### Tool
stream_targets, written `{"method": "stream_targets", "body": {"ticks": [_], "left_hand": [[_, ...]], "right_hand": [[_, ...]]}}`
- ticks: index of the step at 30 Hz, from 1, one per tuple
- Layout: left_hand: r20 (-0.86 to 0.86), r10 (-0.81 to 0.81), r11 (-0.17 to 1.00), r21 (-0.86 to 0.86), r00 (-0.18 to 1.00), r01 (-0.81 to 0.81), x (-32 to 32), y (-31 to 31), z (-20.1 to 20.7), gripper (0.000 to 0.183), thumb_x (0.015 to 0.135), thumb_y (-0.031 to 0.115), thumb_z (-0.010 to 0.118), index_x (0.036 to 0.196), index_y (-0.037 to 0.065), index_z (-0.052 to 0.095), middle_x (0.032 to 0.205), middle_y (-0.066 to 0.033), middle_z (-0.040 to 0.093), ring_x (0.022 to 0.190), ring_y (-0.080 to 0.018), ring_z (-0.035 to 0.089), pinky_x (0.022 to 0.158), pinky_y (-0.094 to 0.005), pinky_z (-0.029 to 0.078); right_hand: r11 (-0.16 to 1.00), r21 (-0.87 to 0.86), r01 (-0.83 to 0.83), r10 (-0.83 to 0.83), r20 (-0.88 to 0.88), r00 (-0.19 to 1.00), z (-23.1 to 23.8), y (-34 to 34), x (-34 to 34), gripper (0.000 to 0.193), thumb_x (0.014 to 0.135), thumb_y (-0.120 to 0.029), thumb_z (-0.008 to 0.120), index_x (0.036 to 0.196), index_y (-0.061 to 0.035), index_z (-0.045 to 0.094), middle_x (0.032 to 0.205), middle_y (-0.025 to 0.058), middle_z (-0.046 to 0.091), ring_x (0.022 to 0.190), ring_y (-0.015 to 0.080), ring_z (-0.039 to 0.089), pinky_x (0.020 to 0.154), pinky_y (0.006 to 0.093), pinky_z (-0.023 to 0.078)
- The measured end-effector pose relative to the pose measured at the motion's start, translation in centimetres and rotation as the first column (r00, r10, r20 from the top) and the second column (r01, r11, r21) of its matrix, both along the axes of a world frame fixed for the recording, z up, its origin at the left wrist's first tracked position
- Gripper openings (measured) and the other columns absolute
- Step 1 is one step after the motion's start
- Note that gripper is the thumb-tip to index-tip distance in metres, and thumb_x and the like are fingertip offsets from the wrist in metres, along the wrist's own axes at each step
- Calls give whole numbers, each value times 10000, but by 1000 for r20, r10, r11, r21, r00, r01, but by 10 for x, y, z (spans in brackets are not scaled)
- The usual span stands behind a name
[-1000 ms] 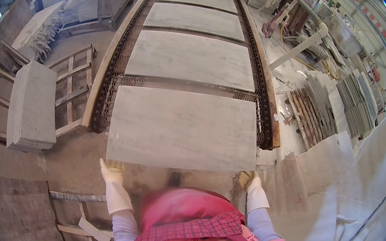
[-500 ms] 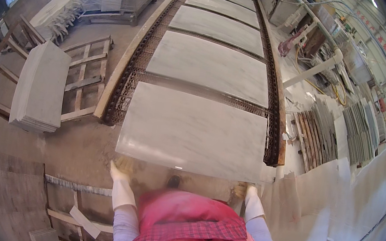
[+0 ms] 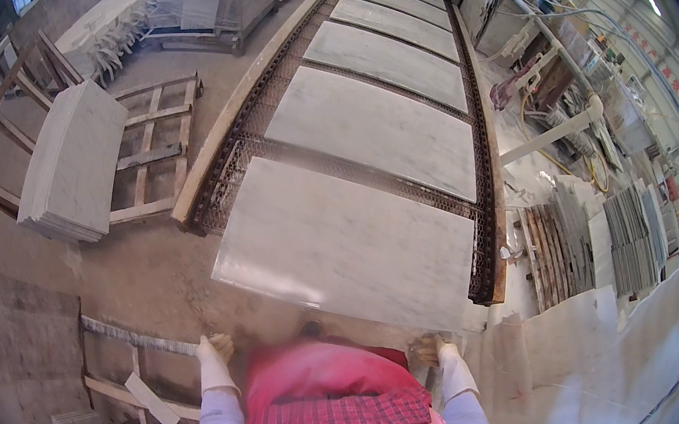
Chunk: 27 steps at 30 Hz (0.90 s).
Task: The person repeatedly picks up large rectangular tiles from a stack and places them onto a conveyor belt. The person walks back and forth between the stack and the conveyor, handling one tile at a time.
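Observation:
A large pale grey-veined stone slab [image 3: 348, 244] overhangs the near end of a conveyor, its front edge towards me. My left hand [image 3: 218, 346], in a pale glove, is below and apart from the slab's near left corner; its small fingers point inward, slightly apart, and hold nothing visible. Close under the slab's near right corner is my right hand [image 3: 429, 350], with a brownish-yellow glove. Its fingers look loosely spread, and I cannot tell whether they touch the edge. Behind the near slab lies another stone slab [image 3: 377, 129], with several more farther back.
The chain conveyor [image 3: 232, 188] runs away from me between side rails. On the left, a stack of slabs [image 3: 73, 162] leans by a wooden pallet frame [image 3: 150, 142]. Several stone strips [image 3: 632, 244] stand at the right. A wooden frame [image 3: 143, 343] sits low left.
My left hand has drawn back and down from the slab's left corner. My right hand has shifted slightly lower. The slabs appear slightly lower in view.

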<state>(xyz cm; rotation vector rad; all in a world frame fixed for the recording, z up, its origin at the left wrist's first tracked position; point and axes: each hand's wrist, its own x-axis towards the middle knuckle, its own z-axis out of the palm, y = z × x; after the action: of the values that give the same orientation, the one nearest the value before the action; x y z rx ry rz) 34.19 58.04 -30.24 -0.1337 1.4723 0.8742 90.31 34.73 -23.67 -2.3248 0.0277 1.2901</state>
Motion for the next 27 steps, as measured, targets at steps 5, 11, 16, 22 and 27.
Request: {"method": "stream_targets", "body": {"ticks": [5,11,16,22,27], "left_hand": [[-151,-195,980,-6,969,197,-15,-25,-12,652,956,490,235,1023,-48,597,1001,-246,632,884,-384,607,798,-486,500],[-154,-170,985,-9,973,171,-19,-60,2,618,955,483,250,1050,-12,608,925,-210,659,791,-364,631,727,-475,516],[-214,-99,990,76,972,117,-42,-124,1,553,944,478,298,949,33,626,840,-180,658,699,-346,620,593,-457,505],[179,-22,983,181,984,-10,-75,-251,-8,478,940,436,342,839,44,596,634,-116,593,495,-269,534,440,-387,424],[-125,21,1000,5,992,-21,-38,-299,20,477,943,431,353,821,46,608,647,-111,603,503,-263,545,453,-386,442]], "right_hand": [[999,49,-8,11,-65,998,-12,-8,7,491,978,-446,309,1095,-69,600,882,193,681,676,309,664,554,388,541],[996,39,-84,91,-220,971,-1,10,25,459,965,-429,336,1129,-89,599,895,202,679,704,293,671,616,382,557],[889,-51,-456,454,240,858,-42,26,49,481,887,-419,499,1257,-114,542,1146,188,607,997,314,609,857,397,496],[688,-162,-707,721,261,641,-18,32,46,567,827,-524,511,1129,-58,628,1179,210,589,1112,331,561,956,367,421],[568,-179,-803,817,237,526,16,7,35,555,836,-536,512,1041,-46,672,1058,176,657,1010,288,628,858,367,486]]}}
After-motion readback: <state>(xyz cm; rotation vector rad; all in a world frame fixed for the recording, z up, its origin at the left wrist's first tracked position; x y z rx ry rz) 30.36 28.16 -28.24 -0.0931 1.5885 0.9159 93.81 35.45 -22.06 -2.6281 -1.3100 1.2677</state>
